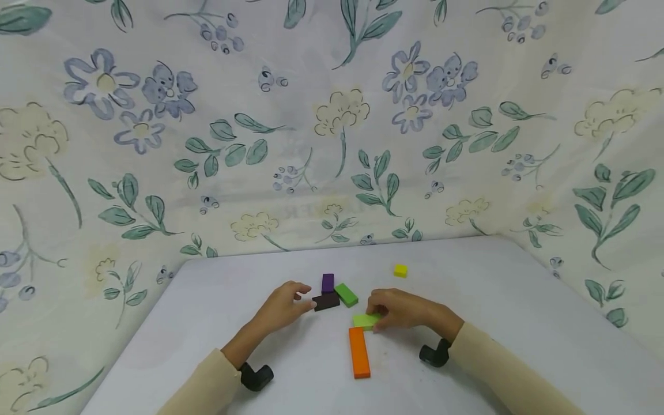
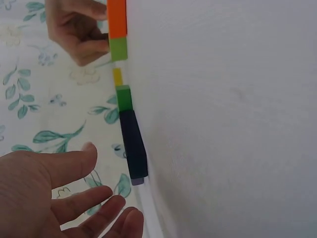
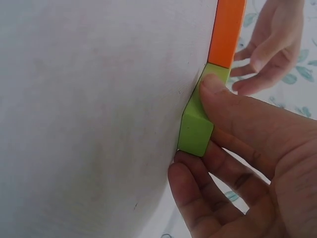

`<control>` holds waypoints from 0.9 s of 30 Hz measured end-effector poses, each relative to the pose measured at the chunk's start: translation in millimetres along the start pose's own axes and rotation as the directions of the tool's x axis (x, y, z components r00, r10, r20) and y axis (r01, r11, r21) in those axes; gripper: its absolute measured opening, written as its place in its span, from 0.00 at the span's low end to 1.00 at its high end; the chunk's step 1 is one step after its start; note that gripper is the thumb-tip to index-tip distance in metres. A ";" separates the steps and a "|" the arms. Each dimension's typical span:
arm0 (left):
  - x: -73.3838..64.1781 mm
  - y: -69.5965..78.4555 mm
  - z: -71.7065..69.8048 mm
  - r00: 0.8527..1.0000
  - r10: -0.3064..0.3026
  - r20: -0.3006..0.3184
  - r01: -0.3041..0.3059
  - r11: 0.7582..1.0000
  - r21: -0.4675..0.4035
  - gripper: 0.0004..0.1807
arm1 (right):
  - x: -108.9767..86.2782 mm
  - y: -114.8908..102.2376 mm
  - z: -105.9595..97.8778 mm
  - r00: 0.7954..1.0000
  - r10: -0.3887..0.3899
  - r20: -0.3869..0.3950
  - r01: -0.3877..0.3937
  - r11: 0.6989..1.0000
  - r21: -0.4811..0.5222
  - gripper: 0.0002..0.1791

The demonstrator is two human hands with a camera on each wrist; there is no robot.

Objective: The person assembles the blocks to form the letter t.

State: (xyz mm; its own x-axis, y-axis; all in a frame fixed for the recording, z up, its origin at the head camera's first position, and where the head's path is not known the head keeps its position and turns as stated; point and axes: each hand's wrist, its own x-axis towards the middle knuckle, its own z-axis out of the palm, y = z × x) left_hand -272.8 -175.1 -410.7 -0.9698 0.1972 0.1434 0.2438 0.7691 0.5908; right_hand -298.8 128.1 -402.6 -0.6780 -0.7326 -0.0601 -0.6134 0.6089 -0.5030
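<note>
Right wrist view: right hand [image 3: 277,166] pinches the lime block [image 3: 194,131] between thumb and fingers. Block is on the table [image 1: 207,351], one end touching the orange block [image 3: 228,34]. Head view: left hand [image 1: 282,305] loose, fingers apart, just beside the black block [image 1: 325,302]. Purple block [image 1: 328,283] and green block [image 1: 346,294] adjoin black; yellow block [image 1: 400,270] well apart, farther back.

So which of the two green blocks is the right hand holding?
The lime-green block at the far end of the orange block; the darker green block lies untouched beside the black block.
</note>
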 end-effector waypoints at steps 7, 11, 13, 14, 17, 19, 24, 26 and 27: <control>8.3 0.0 1.6 0.999 -0.003 0.037 0.005 0.999 -0.041 0.22 | 1.2 3.6 0.8 0.999 -0.038 -0.003 0.038 0.999 -0.016 0.11; 10.0 -0.1 4.0 0.999 -0.026 0.047 0.028 0.999 -0.044 0.22 | 1.6 3.0 1.4 0.999 -0.039 -0.001 0.039 0.999 -0.008 0.11; 10.1 0.8 5.1 0.998 -0.023 0.050 0.025 0.999 -0.048 0.22 | 0.7 1.7 1.2 0.999 -0.036 -0.002 0.036 0.999 -0.004 0.11; 10.0 1.4 5.6 0.998 -0.022 0.052 0.024 0.998 -0.052 0.22 | -0.1 0.6 0.8 0.999 -0.034 -0.004 0.034 0.999 -0.003 0.11; 10.9 1.8 7.9 0.998 -0.017 0.057 0.021 0.998 -0.060 0.22 | -1.8 -1.2 -0.1 1.000 -0.028 -0.009 0.028 1.000 -0.007 0.11; 11.7 1.0 9.2 0.998 -0.019 0.059 0.023 0.998 -0.061 0.22 | -1.9 -1.4 -0.4 1.000 -0.025 -0.010 0.025 1.000 -0.011 0.11; 14.0 -2.4 11.0 0.998 -0.028 0.064 0.031 0.998 -0.061 0.21 | -0.6 -0.7 -0.3 1.000 -0.023 -0.010 0.023 1.000 -0.003 0.11; 14.5 -3.1 11.1 0.998 -0.027 0.063 0.031 0.998 -0.059 0.20 | -0.3 -0.7 -0.1 1.000 -0.023 -0.010 0.023 1.000 0.004 0.11; 14.6 -3.3 11.1 0.998 -0.026 0.060 0.029 0.998 -0.059 0.20 | 0.0 -0.7 0.1 1.000 -0.022 -0.010 0.022 1.000 0.007 0.11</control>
State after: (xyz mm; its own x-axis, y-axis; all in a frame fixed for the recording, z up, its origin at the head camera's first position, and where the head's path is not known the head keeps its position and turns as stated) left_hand -287.7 -168.1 -419.4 -0.9736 0.2138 0.0800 0.2146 0.7374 0.6405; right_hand -298.3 127.6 -402.3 -0.6685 -0.7426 -0.0409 -0.6252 0.5908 -0.5099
